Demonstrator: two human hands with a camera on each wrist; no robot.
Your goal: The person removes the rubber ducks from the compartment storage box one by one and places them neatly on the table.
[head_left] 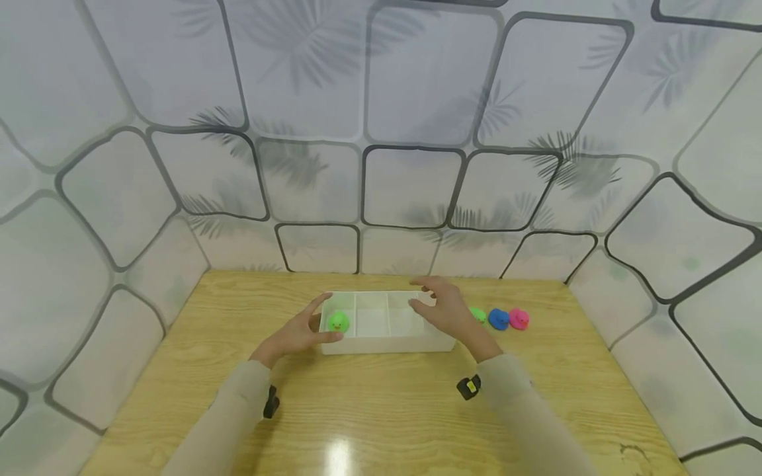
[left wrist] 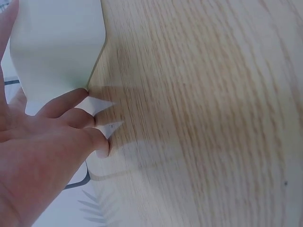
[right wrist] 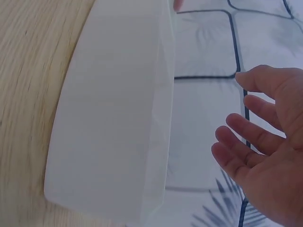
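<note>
A white divided box (head_left: pixel 387 345) lies lengthwise across the table. A lime-green rubber duck (head_left: pixel 338 322) sits in its leftmost compartment. My left hand (head_left: pixel 294 336) holds the box's left end, thumb at the front edge and index finger at the back corner. In the left wrist view, fingertips of that hand (left wrist: pixel 47 146) touch the end wall of the box (left wrist: pixel 57 52). Above the box's right end hovers my right hand (head_left: pixel 443 309), fingers loosely bent and holding nothing. The right wrist view shows that hand (right wrist: pixel 265 146) apart from the box (right wrist: pixel 109 109).
To the right of the box stand a green duck (head_left: pixel 478 315), partly hidden by the right hand, a blue duck (head_left: pixel 499 319) and a pink duck (head_left: pixel 519 318). The wooden table (head_left: pixel 381 410) meets a patterned backdrop (head_left: pixel 411 192) behind and at both sides.
</note>
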